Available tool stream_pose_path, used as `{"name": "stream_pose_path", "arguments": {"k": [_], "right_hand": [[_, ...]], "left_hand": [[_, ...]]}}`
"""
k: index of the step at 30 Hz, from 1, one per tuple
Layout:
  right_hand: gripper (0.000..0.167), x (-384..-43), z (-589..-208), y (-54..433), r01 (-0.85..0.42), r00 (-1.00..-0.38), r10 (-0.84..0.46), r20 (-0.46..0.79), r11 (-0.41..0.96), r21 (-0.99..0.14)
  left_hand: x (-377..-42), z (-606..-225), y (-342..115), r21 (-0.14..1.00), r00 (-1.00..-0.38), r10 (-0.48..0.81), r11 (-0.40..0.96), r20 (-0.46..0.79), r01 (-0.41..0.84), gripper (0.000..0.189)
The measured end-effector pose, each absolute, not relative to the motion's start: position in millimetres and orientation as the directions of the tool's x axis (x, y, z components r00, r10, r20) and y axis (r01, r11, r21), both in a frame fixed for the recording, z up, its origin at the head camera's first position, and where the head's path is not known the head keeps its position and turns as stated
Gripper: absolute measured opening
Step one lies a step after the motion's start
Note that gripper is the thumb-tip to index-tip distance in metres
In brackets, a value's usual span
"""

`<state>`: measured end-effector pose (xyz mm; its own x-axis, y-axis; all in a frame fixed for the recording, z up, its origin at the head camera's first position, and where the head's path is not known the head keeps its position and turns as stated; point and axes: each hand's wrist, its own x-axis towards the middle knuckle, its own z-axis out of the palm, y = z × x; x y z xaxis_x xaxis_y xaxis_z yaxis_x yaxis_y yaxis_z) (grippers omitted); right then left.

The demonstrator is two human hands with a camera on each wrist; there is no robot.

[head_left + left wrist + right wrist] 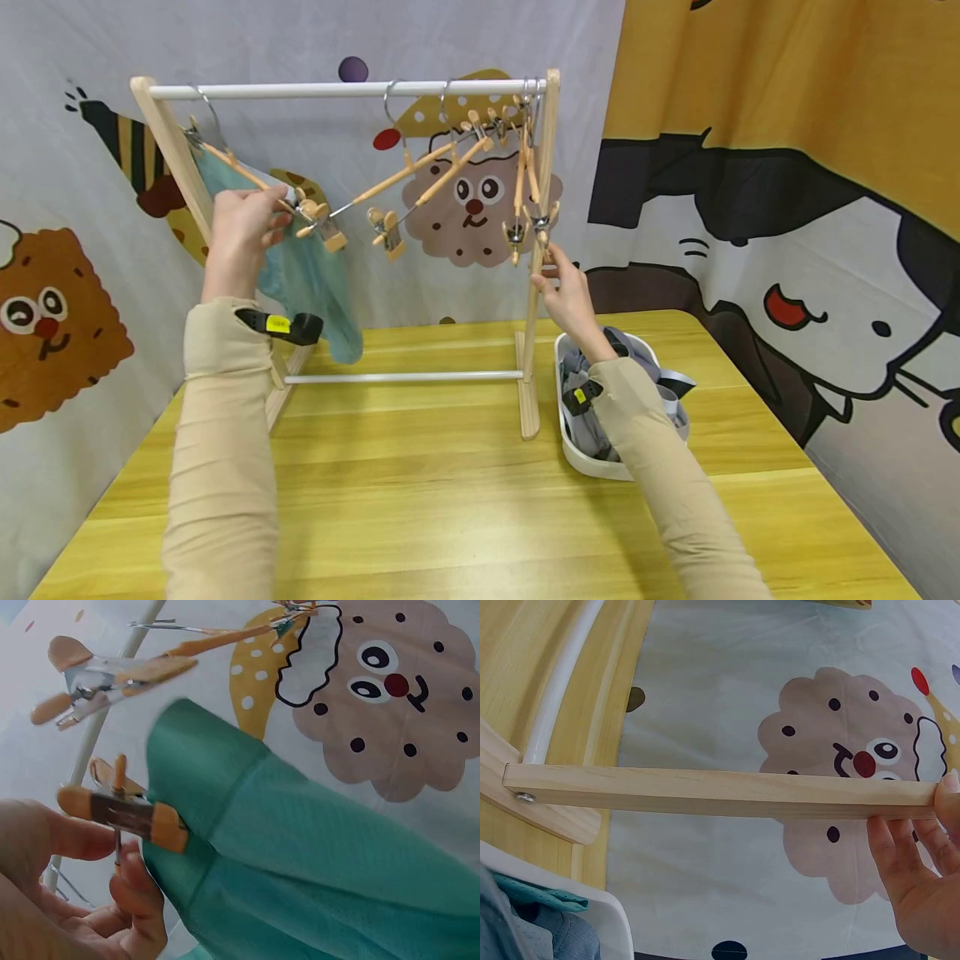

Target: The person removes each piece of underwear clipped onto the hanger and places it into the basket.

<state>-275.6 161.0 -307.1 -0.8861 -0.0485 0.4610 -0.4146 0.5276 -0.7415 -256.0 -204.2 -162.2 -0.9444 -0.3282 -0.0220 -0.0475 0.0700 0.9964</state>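
Note:
At the left end of the rack, a teal garment [300, 275] hangs from a wooden clip hanger [238, 170]. My left hand [240, 229] pinches this hanger at its near end, thumb and fingers on the thin metal rod beside the clip [124, 814]. That clip bites the garment's top edge in the left wrist view. On the other side, my right hand [567, 292] holds the rack's right wooden post [705, 787], with its thumb on one face and fingertips against the other. Bare clip hangers [405, 173] hang just above and left of it.
The wooden rack has a white top rail [300, 90] and a white lower bar [405, 377]. Beside its right foot [528, 412] stands a white basket [592, 468] of grey and blue clothes. A printed curtain [480, 292] hangs behind the wooden table [405, 500].

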Motion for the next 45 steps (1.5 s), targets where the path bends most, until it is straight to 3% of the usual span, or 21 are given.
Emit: {"name": "stream_pose_path", "arguments": {"k": [11, 17, 26, 35, 38, 45], "right_hand": [[0.041, -273, -305, 161, -0.414, -0.89, -0.049, 0.453, 0.505, -0.758], [0.052, -273, -305, 160, -0.4, -0.897, -0.046, 0.439, 0.507, -0.764], [0.051, -273, -305, 161, -0.415, -0.891, -0.056, 0.451, 0.506, -0.756], [0.051, -272, -306, 161, -0.41, -0.893, -0.049, 0.447, 0.5, -0.763], [0.048, -271, -306, 161, -0.409, -0.893, -0.049, 0.447, 0.5, -0.763], [0.034, -269, -306, 161, -0.392, -0.9, -0.042, 0.435, 0.517, -0.761]], "left_hand": [[-258, -161, -206, 0.989, -0.956, -0.292, -0.142, -0.012, 0.031, 0.011], [-254, -163, -208, 0.971, -0.971, -0.229, -0.206, 0.072, 0.12, 0.012], [-242, -166, -208, 0.951, -0.981, -0.098, -0.247, 0.168, 0.187, 0.003], [-223, -178, -208, 0.939, -0.977, -0.036, -0.273, 0.208, 0.21, 0.011], [-218, -181, -208, 0.927, -0.979, -0.006, -0.319, 0.205, 0.197, 0.01], [-210, -182, -205, 0.94, -0.975, 0.023, -0.271, 0.22, 0.206, 0.014]]}}
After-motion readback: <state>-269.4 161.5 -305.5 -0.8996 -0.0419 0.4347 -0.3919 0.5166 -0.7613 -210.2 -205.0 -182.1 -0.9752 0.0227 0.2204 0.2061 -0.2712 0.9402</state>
